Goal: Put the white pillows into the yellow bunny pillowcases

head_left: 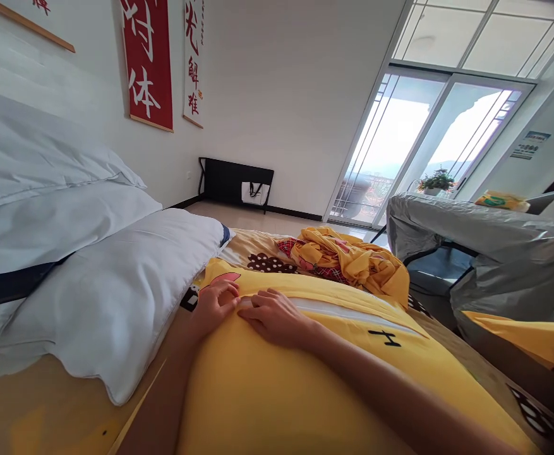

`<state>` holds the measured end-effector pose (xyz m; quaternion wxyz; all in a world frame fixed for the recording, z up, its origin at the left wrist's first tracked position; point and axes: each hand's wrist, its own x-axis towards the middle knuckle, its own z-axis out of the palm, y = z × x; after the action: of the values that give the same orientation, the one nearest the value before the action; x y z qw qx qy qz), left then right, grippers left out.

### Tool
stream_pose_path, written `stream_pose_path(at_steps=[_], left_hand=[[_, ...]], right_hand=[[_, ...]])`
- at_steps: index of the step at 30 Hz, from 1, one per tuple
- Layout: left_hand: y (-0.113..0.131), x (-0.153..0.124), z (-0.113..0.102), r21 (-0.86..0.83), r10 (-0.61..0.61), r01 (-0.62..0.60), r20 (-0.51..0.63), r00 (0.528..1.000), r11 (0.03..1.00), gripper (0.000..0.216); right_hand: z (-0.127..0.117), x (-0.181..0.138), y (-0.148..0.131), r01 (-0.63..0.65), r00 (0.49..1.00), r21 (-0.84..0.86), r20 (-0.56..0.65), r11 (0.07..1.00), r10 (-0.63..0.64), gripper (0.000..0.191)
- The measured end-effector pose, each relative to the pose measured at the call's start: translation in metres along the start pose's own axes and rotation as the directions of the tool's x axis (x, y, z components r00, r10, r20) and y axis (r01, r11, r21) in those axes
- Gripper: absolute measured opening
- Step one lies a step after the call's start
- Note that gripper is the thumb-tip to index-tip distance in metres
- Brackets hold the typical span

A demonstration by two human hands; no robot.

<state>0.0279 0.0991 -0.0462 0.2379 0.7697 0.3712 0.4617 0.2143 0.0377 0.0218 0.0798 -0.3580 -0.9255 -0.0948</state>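
Note:
A plump yellow pillowcase (267, 385) lies across the bed in front of me, with a black letter-like mark on its right part. Along its upper side runs a long slit, and a white pillow (352, 315) shows through it. At the slit's left end, my left hand (216, 306) pinches the pillowcase edge between thumb and fingers. Close beside it, my right hand (277, 319) lies over the near edge of the slit, its fingers bent onto the cloth. The fingertips of both hands are partly hidden.
White pillows (163, 278) are piled on the left. Crumpled yellow bedding (347, 253) lies beyond the pillowcase on the patterned bed sheet (243, 243). To the right stands a table under silvery plastic (447, 212). Yellow cloth (537, 341) shows at the right edge.

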Motion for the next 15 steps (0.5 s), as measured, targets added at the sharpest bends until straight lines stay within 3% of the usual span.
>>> stream_pose_path(at_steps=[4, 8, 10, 15], left_hand=[[0.001, -0.001, 0.000, 0.074, 0.040, -0.042, 0.022, 0.999, 0.996, 0.014], [0.001, -0.002, -0.003, 0.075, 0.017, -0.022, 0.068, 0.998, 0.997, 0.013], [0.001, -0.002, -0.004, 0.072, 0.011, -0.016, 0.073, 0.997, 0.997, 0.014], [0.003, -0.002, -0.005, 0.085, 0.023, -0.029, 0.072, 0.997, 0.996, 0.015]], right_hand=[[-0.003, -0.002, 0.004, 0.011, 1.000, 0.122, 0.003, 0.992, -0.011, 0.025], [-0.003, 0.007, 0.011, -0.209, 0.976, 0.245, -0.006, 0.947, 0.217, 0.025], [-0.002, 0.013, 0.013, -0.274, 0.960, 0.222, 0.002, 0.936, 0.281, 0.025], [0.006, 0.029, 0.009, -0.203, 0.975, 0.017, 0.094, 0.979, 0.201, 0.029]])
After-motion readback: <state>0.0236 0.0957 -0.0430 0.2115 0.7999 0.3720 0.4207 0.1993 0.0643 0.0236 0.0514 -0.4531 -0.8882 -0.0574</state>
